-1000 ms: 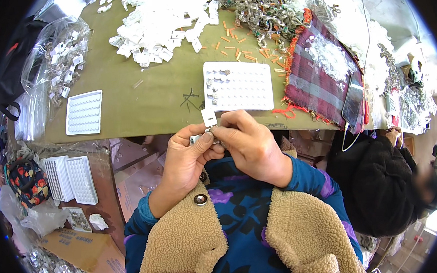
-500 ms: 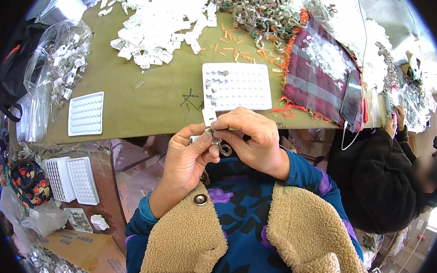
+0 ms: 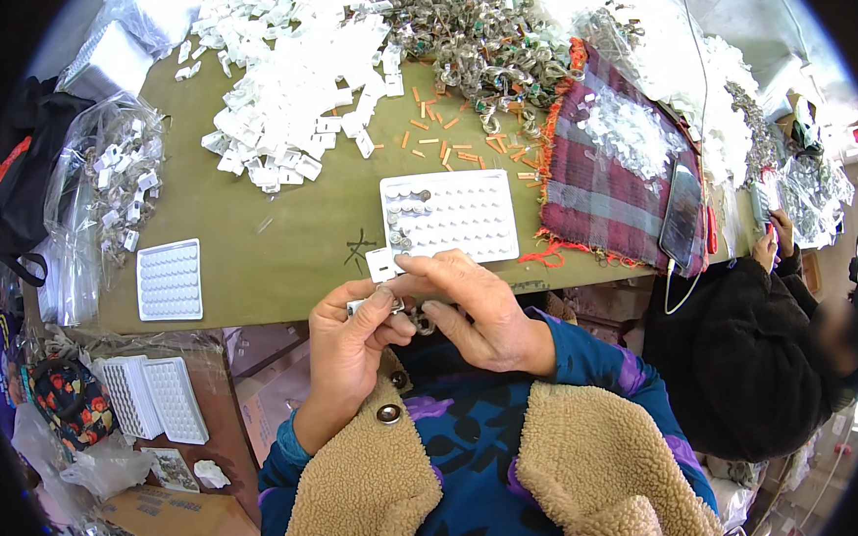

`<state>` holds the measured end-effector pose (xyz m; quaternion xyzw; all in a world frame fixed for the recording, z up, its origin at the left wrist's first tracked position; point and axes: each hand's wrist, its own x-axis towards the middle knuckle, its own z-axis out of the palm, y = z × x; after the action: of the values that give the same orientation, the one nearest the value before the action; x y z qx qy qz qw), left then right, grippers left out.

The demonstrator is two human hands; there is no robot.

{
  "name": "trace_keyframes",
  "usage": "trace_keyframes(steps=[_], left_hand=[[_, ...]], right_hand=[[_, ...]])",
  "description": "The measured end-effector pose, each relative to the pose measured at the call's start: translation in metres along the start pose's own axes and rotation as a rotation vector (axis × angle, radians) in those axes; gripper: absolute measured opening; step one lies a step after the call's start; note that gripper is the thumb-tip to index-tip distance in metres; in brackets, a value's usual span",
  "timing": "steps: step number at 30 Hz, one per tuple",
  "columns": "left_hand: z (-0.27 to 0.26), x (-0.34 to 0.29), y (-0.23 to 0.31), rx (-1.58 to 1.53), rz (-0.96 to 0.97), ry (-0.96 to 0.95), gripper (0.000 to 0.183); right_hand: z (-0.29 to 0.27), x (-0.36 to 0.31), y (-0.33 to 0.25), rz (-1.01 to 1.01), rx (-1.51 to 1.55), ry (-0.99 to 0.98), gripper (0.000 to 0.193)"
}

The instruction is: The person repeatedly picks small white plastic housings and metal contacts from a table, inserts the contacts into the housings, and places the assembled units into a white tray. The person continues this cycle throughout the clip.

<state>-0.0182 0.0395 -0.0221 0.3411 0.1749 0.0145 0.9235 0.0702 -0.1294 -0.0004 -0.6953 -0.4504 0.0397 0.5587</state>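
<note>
Both hands meet just off the near table edge, below a white tray (image 3: 451,252). Closed in a pinch, my left hand (image 3: 348,356) grips a small white-and-silver piece (image 3: 361,308) between thumb and forefinger. My right hand (image 3: 486,314) is bent over the work, its thumb beside a small metal ring (image 3: 420,322). Close to its index fingertip, a white plastic piece with a small slot (image 3: 381,265) sticks up. The fingers partly hide how these parts join. Several round metal pieces (image 3: 423,196) sit in the tray's left columns.
White plastic pieces (image 3: 282,110) and metal rings (image 3: 484,44) are heaped at the back, with orange strips (image 3: 441,149) in front. A second tray (image 3: 169,281) lies left. On the right are a plaid cloth (image 3: 607,203), a phone (image 3: 681,203) and another person (image 3: 749,356).
The view has shifted, so table and trays appear lower and slightly left. My hands stay together; the right thumb and forefinger have spread a little from their earlier pinch.
</note>
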Motion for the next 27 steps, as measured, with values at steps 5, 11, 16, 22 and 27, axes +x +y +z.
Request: trace_keyframes(steps=[5, 11, 16, 22, 27], left_hand=[[0.001, 0.003, -0.001, 0.069, 0.055, 0.026, 0.020], [0.002, 0.001, 0.002, 0.161, 0.014, 0.106, 0.021], [-0.002, -0.003, 0.016, 0.222, 0.006, 0.013, 0.022], [0.009, -0.003, 0.012, 0.241, -0.027, 0.011, 0.024], [0.008, -0.002, 0.011, 0.217, -0.047, -0.021, 0.027]], right_hand=[[0.012, -0.001, 0.007, -0.293, -0.362, -0.002, 0.059], [0.016, -0.008, 0.003, -0.288, -0.495, -0.022, 0.066], [-0.002, -0.003, -0.001, 0.065, 0.152, -0.127, 0.060], [-0.021, 0.004, -0.011, 0.257, 0.191, 0.147, 0.028], [-0.021, 0.018, 0.007, 0.210, -0.137, 0.255, 0.015]])
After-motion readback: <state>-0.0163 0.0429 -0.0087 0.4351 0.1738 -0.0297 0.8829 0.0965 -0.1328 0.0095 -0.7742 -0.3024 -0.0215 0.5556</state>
